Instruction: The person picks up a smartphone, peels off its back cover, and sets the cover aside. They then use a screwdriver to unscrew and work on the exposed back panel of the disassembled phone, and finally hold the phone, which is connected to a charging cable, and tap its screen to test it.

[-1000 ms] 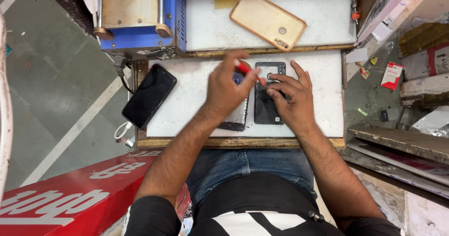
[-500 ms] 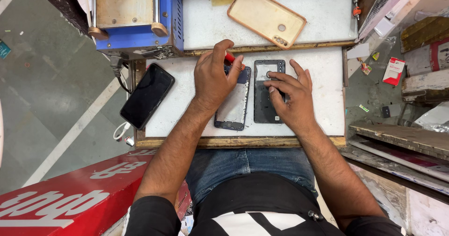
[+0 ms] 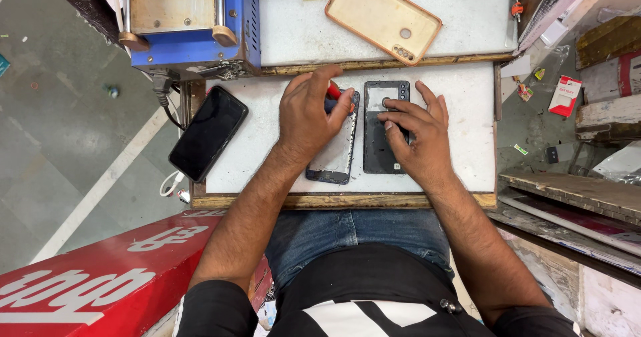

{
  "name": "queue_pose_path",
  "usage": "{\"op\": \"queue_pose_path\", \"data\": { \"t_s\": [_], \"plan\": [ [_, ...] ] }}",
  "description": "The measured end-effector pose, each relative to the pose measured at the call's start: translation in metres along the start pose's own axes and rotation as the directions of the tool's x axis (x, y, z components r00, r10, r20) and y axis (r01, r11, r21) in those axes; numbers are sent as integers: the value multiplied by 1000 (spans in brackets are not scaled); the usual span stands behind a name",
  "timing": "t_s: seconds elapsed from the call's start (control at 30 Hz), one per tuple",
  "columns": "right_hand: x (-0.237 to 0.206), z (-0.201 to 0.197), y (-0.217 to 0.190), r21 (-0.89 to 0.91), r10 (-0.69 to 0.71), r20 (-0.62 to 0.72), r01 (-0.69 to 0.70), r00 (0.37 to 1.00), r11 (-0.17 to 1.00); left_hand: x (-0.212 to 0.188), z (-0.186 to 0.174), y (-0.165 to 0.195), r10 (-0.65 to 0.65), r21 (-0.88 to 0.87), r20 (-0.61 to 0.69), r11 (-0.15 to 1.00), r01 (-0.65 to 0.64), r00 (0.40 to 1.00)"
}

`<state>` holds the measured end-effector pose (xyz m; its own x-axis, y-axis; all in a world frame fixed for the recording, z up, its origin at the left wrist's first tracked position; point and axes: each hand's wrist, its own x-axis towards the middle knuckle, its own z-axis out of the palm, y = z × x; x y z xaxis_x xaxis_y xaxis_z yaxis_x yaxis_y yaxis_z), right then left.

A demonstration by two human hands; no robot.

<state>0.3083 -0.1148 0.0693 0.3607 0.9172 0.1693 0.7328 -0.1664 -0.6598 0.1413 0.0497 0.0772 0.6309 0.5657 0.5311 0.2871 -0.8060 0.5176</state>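
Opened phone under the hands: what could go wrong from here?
1. The left hand works a red tool at the top edge of the opened phone; a slip could gouge its exposed inside.
2. The back cover is pinned only by the right hand; it may slide if pressure eases.
3. The black phone overhangs the left edge of the white board; an elbow nudge could knock it off.

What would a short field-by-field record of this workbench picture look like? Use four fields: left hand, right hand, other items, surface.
Left hand: left hand holds a red-handled tool over an opened phone body.
Right hand: right hand presses flat on a black back cover, beside the phone body.
Other items: black phone at left; tan case; blue machine.
Surface: white board, wood-edged.
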Motion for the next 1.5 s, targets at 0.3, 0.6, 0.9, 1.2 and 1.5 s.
{"op": "queue_pose_path", "data": {
  "t_s": [0.3,0.6,0.9,1.2,1.5],
  "plan": [
    [0,0,-1,4,-1,6,1,1000,1000,1,11,-6,-37,-13,-61,999,37,997],
    [-1,2,2,25,-15,-7,15,1000,1000,-14,-17,-30,-115,10,-191,993,119,975],
    [-2,2,-1,18,-12,-1,12,1000,1000,-21,-27,-38,-110,66,-212,990,126,971],
    [-1,3,2,11,-3,6,3,1000,1000,-20,-21,-41,-98,77,-183,990,114,978],
    [0,3,1,7,-16,-7,16,1000,1000,-18,-24,-41,-100,62,-155,992,111,983]
  ]
}}
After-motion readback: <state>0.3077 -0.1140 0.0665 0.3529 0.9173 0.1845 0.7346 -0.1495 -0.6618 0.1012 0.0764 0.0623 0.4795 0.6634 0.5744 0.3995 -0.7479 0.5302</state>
